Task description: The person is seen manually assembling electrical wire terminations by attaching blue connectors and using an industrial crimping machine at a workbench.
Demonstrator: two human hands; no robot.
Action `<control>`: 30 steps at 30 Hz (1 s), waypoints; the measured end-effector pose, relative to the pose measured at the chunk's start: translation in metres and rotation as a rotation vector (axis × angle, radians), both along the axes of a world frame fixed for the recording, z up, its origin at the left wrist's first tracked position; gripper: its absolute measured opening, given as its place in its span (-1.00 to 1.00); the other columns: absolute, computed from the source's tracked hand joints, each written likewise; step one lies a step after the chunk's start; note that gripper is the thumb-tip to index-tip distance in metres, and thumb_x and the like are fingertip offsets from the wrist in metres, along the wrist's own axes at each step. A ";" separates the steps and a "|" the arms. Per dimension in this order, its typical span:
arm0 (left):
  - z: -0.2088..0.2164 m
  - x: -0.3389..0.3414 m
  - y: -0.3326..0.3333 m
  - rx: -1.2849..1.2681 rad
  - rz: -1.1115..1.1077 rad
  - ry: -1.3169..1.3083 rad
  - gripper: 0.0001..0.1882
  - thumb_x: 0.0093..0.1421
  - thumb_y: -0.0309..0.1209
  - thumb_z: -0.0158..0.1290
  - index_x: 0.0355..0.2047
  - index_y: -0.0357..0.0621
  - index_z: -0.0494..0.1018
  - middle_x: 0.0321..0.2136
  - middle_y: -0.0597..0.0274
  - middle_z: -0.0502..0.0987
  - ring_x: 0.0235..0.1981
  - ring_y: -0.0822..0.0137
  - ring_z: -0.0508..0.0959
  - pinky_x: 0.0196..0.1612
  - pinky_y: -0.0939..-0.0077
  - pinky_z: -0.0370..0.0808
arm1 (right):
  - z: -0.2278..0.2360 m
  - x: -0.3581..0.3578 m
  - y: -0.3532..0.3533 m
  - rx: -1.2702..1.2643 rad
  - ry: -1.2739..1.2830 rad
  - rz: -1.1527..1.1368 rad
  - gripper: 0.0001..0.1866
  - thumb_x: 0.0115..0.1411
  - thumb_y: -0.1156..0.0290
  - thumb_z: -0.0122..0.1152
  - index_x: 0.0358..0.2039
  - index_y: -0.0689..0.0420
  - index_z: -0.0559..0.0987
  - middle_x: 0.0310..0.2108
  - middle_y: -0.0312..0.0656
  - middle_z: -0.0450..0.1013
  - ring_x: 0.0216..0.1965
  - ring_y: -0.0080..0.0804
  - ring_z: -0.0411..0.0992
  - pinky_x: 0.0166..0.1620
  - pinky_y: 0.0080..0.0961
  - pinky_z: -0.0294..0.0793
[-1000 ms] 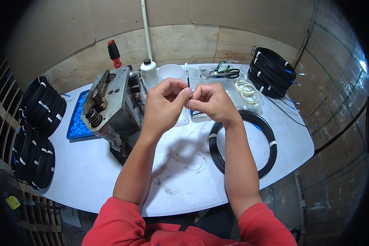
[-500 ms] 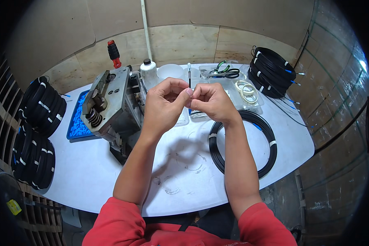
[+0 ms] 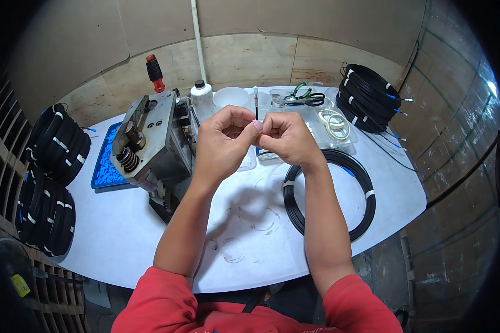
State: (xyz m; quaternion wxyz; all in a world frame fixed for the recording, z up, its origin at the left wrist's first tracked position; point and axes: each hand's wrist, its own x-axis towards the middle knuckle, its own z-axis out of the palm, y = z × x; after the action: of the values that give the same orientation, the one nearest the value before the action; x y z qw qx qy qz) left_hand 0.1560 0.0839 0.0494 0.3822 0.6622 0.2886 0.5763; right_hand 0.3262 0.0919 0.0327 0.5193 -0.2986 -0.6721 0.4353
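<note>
A thin black cable end (image 3: 256,108) with a pale tip stands upright between my hands, above the middle of the white table. My left hand (image 3: 223,139) pinches it with thumb and curled fingers. Close against it, my right hand (image 3: 288,136) is closed in a pinch too, its fingertips meeting the left ones at the cable's lower part. The exact grip point is hidden by the fingers. Under my right forearm lies a coil of black cable (image 3: 289,205) with white ties.
Left stands a metal press (image 3: 164,125) beside a blue tray (image 3: 114,187) of small blue pieces. Stacked cable coils (image 3: 58,144) sit at the left edge, more coils (image 3: 366,97) at the back right. Behind are a white bottle (image 3: 201,97), scissors (image 3: 311,100) and a clear box (image 3: 347,145).
The cable end has shifted very slightly between my fingers, and its tip looks a little turned. Both hands stay pinched together in nearly the same place.
</note>
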 end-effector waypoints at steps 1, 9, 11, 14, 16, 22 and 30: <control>0.001 0.000 -0.001 -0.002 0.015 0.010 -0.83 0.11 -0.45 0.21 -0.36 -0.32 0.53 -0.48 0.18 0.62 -0.44 0.50 0.59 -0.31 0.59 0.54 | -0.001 0.000 0.000 0.007 -0.014 -0.030 -0.80 0.04 0.55 0.30 -0.63 0.19 0.45 -0.63 -0.38 0.43 -0.54 -0.72 0.35 -0.44 -0.68 0.41; 0.000 0.000 -0.001 0.007 0.085 0.013 -0.84 0.09 -0.46 0.20 -0.38 -0.34 0.55 -0.51 0.16 0.63 -0.47 0.48 0.60 -0.36 0.59 0.55 | 0.012 -0.006 -0.011 0.115 -0.268 -0.226 -0.77 -0.01 0.56 0.30 -0.68 0.18 0.42 -0.65 -0.42 0.40 -0.57 -0.76 0.30 -0.49 -0.70 0.33; 0.000 0.000 -0.002 0.005 0.099 0.009 -0.84 0.09 -0.46 0.19 -0.38 -0.35 0.57 -0.52 0.15 0.63 -0.48 0.47 0.61 -0.36 0.59 0.55 | 0.011 -0.008 -0.011 0.126 -0.285 -0.259 -0.76 -0.02 0.54 0.32 -0.69 0.18 0.42 -0.67 -0.41 0.40 -0.57 -0.76 0.29 -0.50 -0.69 0.31; 0.000 -0.001 -0.002 0.005 0.099 -0.001 -0.83 0.09 -0.47 0.19 -0.37 -0.37 0.58 -0.53 0.12 0.64 -0.49 0.46 0.62 -0.36 0.59 0.56 | 0.011 -0.011 -0.011 0.180 -0.257 -0.302 -0.74 -0.07 0.42 0.38 -0.72 0.21 0.47 -0.77 -0.32 0.39 -0.68 -0.71 0.28 -0.58 -0.62 0.29; 0.000 0.000 -0.002 0.011 0.128 -0.004 -0.81 0.09 -0.46 0.18 -0.36 -0.39 0.59 -0.54 0.11 0.63 -0.50 0.46 0.62 -0.36 0.58 0.56 | 0.011 -0.011 -0.011 0.175 -0.253 -0.303 -0.76 -0.08 0.42 0.38 -0.71 0.22 0.49 -0.77 -0.29 0.41 -0.68 -0.69 0.31 -0.57 -0.62 0.32; 0.000 -0.002 -0.001 0.002 0.134 0.012 -0.80 0.09 -0.45 0.18 -0.36 -0.40 0.59 -0.53 0.08 0.63 -0.49 0.45 0.62 -0.36 0.58 0.56 | 0.014 -0.011 -0.013 0.175 -0.331 -0.291 -0.79 -0.06 0.54 0.34 -0.69 0.20 0.46 -0.68 -0.38 0.42 -0.59 -0.73 0.33 -0.50 -0.68 0.36; -0.003 -0.002 0.002 -0.017 0.129 -0.002 -0.80 0.09 -0.46 0.17 -0.36 -0.41 0.58 -0.54 0.11 0.62 -0.50 0.47 0.60 -0.38 0.58 0.55 | 0.016 -0.014 -0.015 0.210 -0.300 -0.320 -0.80 -0.09 0.44 0.36 -0.69 0.23 0.52 -0.74 -0.27 0.46 -0.68 -0.68 0.37 -0.56 -0.64 0.37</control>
State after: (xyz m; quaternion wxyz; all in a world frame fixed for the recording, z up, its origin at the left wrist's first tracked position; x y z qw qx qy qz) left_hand 0.1542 0.0861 0.0466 0.3501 0.6383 0.3352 0.5980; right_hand 0.3126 0.0772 0.0482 0.5041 -0.4069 -0.7275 0.2260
